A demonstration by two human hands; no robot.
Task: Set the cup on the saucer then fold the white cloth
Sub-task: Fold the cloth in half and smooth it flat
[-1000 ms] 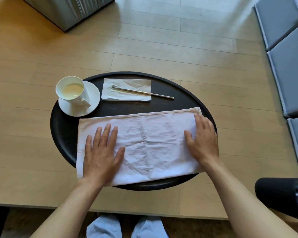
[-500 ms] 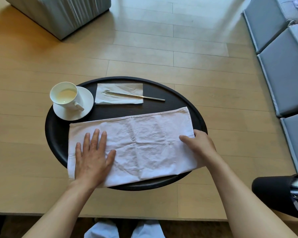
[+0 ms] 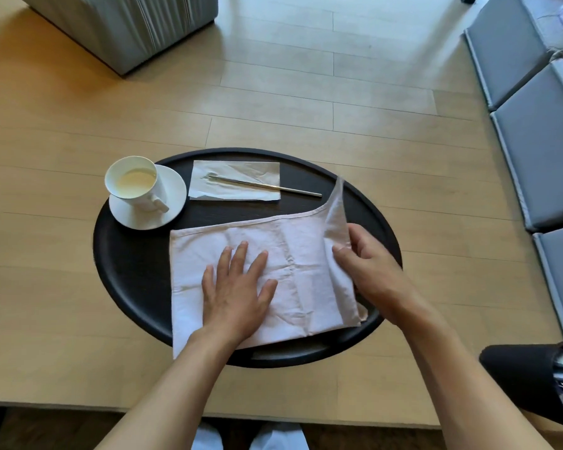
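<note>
A white cup (image 3: 134, 183) holding pale liquid stands on its white saucer (image 3: 173, 199) at the far left of a round black tray (image 3: 127, 271). The white cloth (image 3: 293, 254) lies across the tray's near half. My left hand (image 3: 238, 293) presses flat on the cloth's middle, fingers spread. My right hand (image 3: 368, 267) pinches the cloth's right edge and holds it lifted off the tray, so the far right corner stands up and leans leftward.
A paper napkin (image 3: 238, 180) with a thin metal fork (image 3: 273, 188) on it lies at the tray's far side. Grey cushions (image 3: 540, 131) line the right. A grey pouf (image 3: 127, 24) stands far left. A black cylinder (image 3: 527, 381) is near right.
My right hand slid to the cloth's right edge, gripped it and raised it up and leftward. My left hand stayed flat on the cloth, now nearer its middle.
</note>
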